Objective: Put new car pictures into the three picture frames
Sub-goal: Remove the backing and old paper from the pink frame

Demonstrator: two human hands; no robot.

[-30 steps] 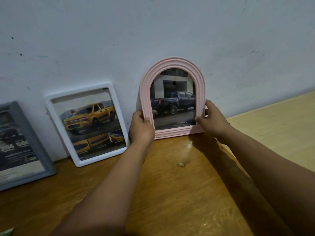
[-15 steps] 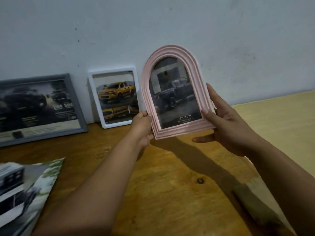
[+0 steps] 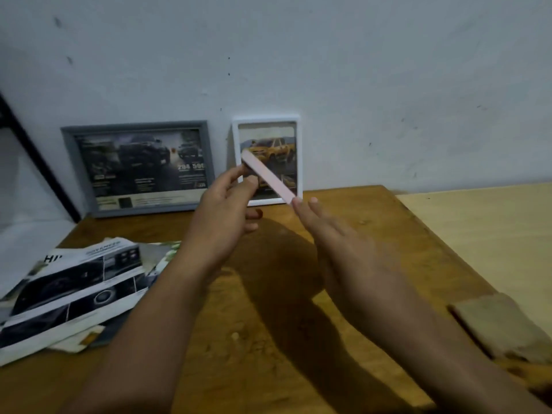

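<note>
At the lower left of the frame I see a loose pile of car brochures (image 3: 74,291) on the wooden table (image 3: 268,339), cut off by the left edge; only the letters "HI" read clearly on the top sheet. Behind it, in the centre left, a grey frame (image 3: 139,168) leans on the white wall (image 3: 328,55) with a dark car advert where I make out "204" and "500"; the smaller print is too blurred. Just right of it stands a white frame (image 3: 266,159) with a yellow pickup, partly hidden. In front of that, at the centre, the pink frame (image 3: 265,177) is turned edge-on, its long axis running from upper left down to lower right, its picture out of sight. My left hand (image 3: 224,213) pinches its upper end; my right hand (image 3: 343,249) has straight fingers touching its lower end.
</note>
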